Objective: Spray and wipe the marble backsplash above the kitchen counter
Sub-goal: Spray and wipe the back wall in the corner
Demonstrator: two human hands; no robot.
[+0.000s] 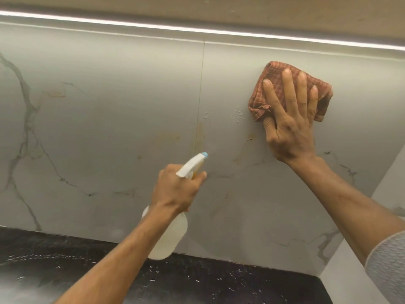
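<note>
The grey marble backsplash with dark veins fills most of the view, with yellowish stains and a few droplets near its vertical seam. My left hand grips a white spray bottle with a blue nozzle tip, its nozzle pointing toward the seam and a finger on the trigger. My right hand presses a folded reddish-brown cloth flat against the backsplash at the upper right, fingers straight and spread over it.
A black speckled counter runs along the bottom edge. A lit LED strip lies under the wooden cabinet above. A white side wall meets the backsplash at the right.
</note>
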